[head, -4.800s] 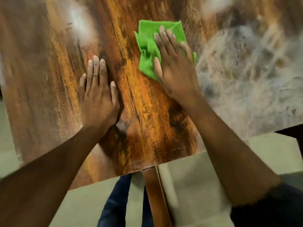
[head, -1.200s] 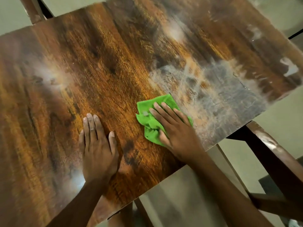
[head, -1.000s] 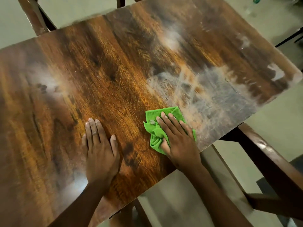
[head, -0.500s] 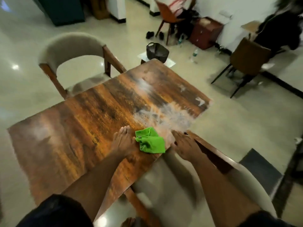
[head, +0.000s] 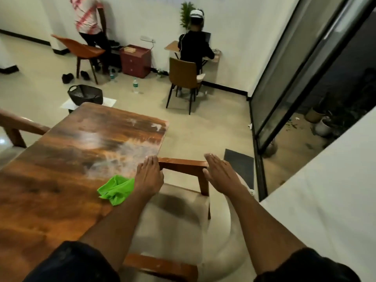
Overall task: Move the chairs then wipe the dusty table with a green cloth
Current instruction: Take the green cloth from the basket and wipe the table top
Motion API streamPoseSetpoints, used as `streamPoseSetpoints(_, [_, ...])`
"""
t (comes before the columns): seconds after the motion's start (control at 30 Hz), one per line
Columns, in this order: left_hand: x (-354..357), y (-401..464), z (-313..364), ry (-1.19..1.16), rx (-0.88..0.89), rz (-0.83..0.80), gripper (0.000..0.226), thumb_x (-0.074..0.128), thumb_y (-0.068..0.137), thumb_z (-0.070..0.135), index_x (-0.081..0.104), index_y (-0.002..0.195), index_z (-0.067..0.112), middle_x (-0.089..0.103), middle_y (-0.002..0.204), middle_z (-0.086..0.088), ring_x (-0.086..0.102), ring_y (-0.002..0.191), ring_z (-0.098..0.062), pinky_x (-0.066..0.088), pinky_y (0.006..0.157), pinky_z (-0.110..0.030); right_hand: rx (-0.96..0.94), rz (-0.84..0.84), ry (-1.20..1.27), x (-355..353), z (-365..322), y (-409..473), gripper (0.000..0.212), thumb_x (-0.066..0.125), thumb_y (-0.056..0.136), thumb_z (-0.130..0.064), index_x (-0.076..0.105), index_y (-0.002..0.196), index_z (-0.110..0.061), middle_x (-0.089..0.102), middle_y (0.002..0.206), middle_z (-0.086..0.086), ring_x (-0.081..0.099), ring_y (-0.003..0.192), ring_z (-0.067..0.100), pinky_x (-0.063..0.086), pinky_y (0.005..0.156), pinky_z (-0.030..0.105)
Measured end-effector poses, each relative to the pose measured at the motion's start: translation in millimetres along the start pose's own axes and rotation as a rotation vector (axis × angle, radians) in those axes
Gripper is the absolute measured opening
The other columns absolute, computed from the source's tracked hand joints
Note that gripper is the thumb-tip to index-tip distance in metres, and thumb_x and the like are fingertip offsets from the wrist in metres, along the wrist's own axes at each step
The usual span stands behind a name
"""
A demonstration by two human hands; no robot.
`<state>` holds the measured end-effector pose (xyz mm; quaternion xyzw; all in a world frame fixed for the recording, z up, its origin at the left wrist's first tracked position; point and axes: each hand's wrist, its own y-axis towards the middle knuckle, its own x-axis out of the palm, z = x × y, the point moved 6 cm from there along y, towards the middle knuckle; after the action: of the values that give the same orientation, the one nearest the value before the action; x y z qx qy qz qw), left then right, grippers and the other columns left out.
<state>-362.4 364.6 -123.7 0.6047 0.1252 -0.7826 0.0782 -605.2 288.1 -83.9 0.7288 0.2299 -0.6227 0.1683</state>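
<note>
Chair (head: 183, 165) armrest under both hands, cloth (head: 115, 189) alongside.

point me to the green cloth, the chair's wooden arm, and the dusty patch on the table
green cloth (head: 115, 189), head view, middle of the crumpled fabric near the table edge.
chair's wooden arm (head: 184, 164), head view, top rail between the two hands.
dusty patch (head: 130, 153), head view, pale smear on the tabletop.
</note>
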Motion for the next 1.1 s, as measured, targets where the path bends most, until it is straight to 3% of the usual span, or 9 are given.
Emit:
streamPoseSetpoints(0.3, [13.4, -14.1, 105.5, 0.051, 0.187, 0.016, 0.067, 0.038, 0.111, 0.026, 0.012, 0.168, 0.002, 0.020, 0.175, -0.015, 0.015, 0.164, -0.027, 0.013, 0.132, -0.041, 0.164, 0.082, -0.002, -6.8, 87.8, -82.2, 0.061, 0.037, 0.113, -0.039, 0.023, 0.165, -0.011, 0.028, 0.172, 0.010, 0.022, 0.162, 0.024, 0.027, 0.127, 0.042])
streamPoseSetpoints(0.43, [38.2, -24.5, 136.2, 0.053, 0.197, -0.002, 0.067, 0.037, 0.111, 0.027, 0.009, 0.169, 0.004, 0.016, 0.177, -0.013, 0.011, 0.165, -0.025, 0.011, 0.134, -0.042, 0.210, 0.106, 0.035, 5.8, 120.4, -121.6, 0.083, 0.007, 0.100, -0.056, 0.022, 0.167, -0.011, 0.026, 0.174, 0.010, 0.022, 0.162, 0.024, 0.027, 0.128, 0.042])
streamPoseSetpoints(0.5, [50.2, -33.0, 156.8, 0.050, 0.187, -0.028, 0.067, 0.035, 0.112, 0.026, 0.006, 0.169, 0.004, 0.011, 0.178, -0.013, 0.008, 0.166, -0.024, 0.008, 0.133, -0.042, 0.220, 0.105, 0.056, 16.5, 142.3, -141.4, 0.085, 0.004, 0.098, -0.056, 0.021, 0.168, -0.010, 0.025, 0.174, 0.009, 0.022, 0.162, 0.024, 0.026, 0.127, 0.041])
streamPoseSetpoints(0.7, [88.1, -62.4, 228.2, 0.097, 0.216, -0.075, 0.069, 0.033, 0.113, 0.031, 0.002, 0.169, 0.004, 0.005, 0.178, -0.013, 0.004, 0.166, -0.024, 0.010, 0.133, -0.040, 0.260, 0.125, 0.087, 31.6, 222.8, -196.9, 0.062, 0.047, 0.111, -0.036, 0.030, 0.165, -0.010, 0.032, 0.171, 0.010, 0.030, 0.159, 0.027, 0.028, 0.127, 0.040])
streamPoseSetpoints(0.83, [117.5, -79.1, 272.5, 0.059, 0.234, -0.112, 0.068, 0.029, 0.114, 0.035, 0.002, 0.170, 0.007, 0.004, 0.179, -0.010, 0.003, 0.166, -0.021, 0.006, 0.133, -0.040, 0.269, 0.126, 0.110, 45.3, 270.3, -225.0, 0.061, 0.053, 0.109, -0.035, 0.038, 0.161, -0.008, 0.040, 0.167, 0.012, 0.041, 0.154, 0.029, 0.042, 0.121, 0.043])
streamPoseSetpoints(0.9, [131.1, -87.7, 289.8, 0.055, 0.241, -0.143, 0.068, 0.027, 0.114, 0.037, 0.001, 0.170, 0.008, 0.003, 0.179, -0.009, 0.001, 0.166, -0.020, 0.005, 0.134, -0.040, 0.295, 0.084, 0.130, 57.3, 285.5, -240.5, 0.060, 0.049, 0.109, -0.039, 0.040, 0.159, -0.007, 0.044, 0.165, 0.013, 0.048, 0.149, 0.031, 0.047, 0.117, 0.046])
streamPoseSetpoints(1.03, [154.3, -100.1, 312.2, 0.076, 0.250, -0.215, 0.067, 0.026, 0.115, 0.037, -0.001, 0.170, 0.009, 0.002, 0.179, -0.008, -0.002, 0.166, -0.020, 0.001, 0.133, -0.038, 0.319, 0.008, 0.175, 78.6, 301.5, -266.8, 0.079, 0.016, 0.102, -0.053, 0.037, 0.161, -0.005, 0.041, 0.166, 0.015, 0.039, 0.155, 0.033, 0.040, 0.122, 0.047])
streamPoseSetpoints(1.1, [161.7, -98.1, 313.8, 0.078, 0.232, -0.236, 0.066, 0.025, 0.115, 0.037, 0.000, 0.170, 0.010, 0.003, 0.179, -0.008, -0.002, 0.166, -0.020, 0.000, 0.132, -0.038, 0.314, 0.005, 0.188, 86.3, 307.9, -268.7, 0.081, 0.016, 0.100, -0.053, 0.039, 0.160, -0.003, 0.042, 0.165, 0.017, 0.040, 0.154, 0.034, 0.040, 0.121, 0.047])
